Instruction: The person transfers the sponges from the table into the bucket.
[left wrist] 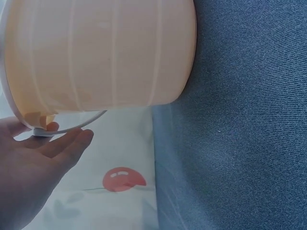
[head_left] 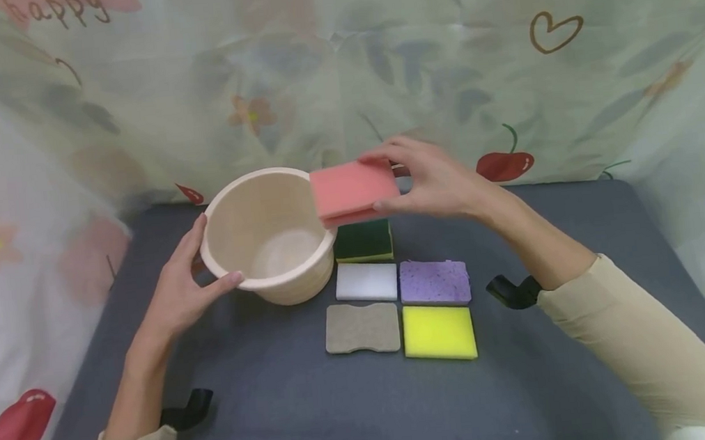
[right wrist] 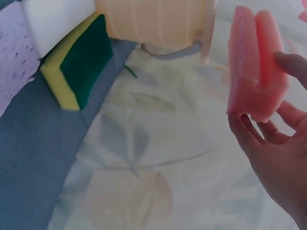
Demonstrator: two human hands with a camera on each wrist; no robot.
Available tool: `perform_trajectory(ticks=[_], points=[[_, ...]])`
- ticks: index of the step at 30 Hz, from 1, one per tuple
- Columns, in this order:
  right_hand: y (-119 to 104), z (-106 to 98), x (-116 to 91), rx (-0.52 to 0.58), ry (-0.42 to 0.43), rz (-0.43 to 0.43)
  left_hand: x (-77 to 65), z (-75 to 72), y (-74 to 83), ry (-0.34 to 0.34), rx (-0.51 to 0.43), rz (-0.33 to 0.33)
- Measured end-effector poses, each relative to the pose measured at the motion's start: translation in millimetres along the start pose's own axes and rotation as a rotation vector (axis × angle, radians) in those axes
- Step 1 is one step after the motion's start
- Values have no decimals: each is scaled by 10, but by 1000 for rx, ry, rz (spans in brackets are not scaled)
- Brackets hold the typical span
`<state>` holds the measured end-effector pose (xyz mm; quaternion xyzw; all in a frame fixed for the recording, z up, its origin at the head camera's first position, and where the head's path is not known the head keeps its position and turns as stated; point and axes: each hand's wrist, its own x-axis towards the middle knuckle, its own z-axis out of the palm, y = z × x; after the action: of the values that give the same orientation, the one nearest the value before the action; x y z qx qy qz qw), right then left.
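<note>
Pink sponge: a thick block (head_left: 352,188) with a lengthwise slot, held in the air just above the right rim of the bucket, apart from it.
Right hand: the grip (head_left: 433,174) pinches the pink sponge between thumb and fingers.
Left hand: its grip (head_left: 183,285) holds the bucket's left rim, thumb on the near edge.
Cream bucket: mouth up, at left on the tabletop (head_left: 319,418), with a thin handle (left wrist: 96,118) near the left fingertips.
Nearest sponge: dark green and yellow (head_left: 363,240), on the tabletop just beside the bucket (head_left: 296,291).
Other sponges: white (head_left: 366,282) and purple (head_left: 435,282) side by side; nearer the viewer, grey with a notched edge (head_left: 362,328), and bright yellow (head_left: 439,332).
Backdrop: pale cloth (head_left: 340,74) printed with cherries, flowers and leaves.
</note>
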<state>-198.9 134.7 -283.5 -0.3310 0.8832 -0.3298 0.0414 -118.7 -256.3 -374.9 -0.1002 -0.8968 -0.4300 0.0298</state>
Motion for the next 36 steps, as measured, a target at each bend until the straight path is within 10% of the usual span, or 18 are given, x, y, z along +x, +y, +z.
perform_trajectory(ticks=[12, 36], points=[[-145, 191, 354, 133, -21, -30, -13, 3, 8, -7, -28, 19], [-324, 464, 814, 21, -138, -5, -18, 28, -33, 15, -7, 23]])
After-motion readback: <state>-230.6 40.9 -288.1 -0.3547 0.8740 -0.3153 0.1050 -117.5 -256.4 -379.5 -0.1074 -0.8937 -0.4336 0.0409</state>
